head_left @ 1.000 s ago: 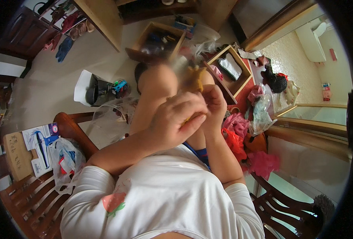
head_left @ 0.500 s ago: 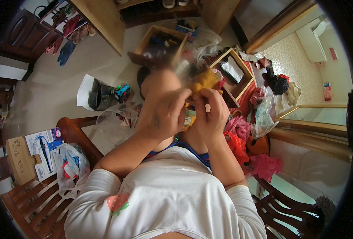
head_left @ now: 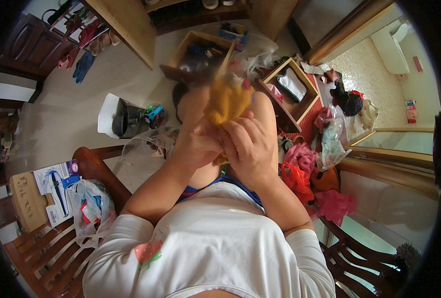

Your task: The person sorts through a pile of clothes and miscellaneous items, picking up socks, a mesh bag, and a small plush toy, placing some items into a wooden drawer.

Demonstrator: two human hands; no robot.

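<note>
A mustard-yellow piece of soft, fuzzy cloth (head_left: 229, 103) stands up from my hands above my knees; its exact kind is blurred. My left hand (head_left: 204, 143) is closed at its lower end, with the fingers partly hidden. Pressed up against it, my right hand (head_left: 244, 150) has its fingers bent round the same lower end. A small yellowish bit shows below the hands, between my thighs.
Beyond my knees are a wooden drawer of dark items (head_left: 198, 54) and another wooden drawer (head_left: 307, 107). A white-and-black container (head_left: 113, 116) stands left. Red and pink bags (head_left: 297, 181) lie right; a cardboard box (head_left: 29, 201) rests on the slatted bench (head_left: 46, 253).
My hands have come together and shifted left. The yellow cloth has swung left and now rises upright from them; its printed patch no longer shows.
</note>
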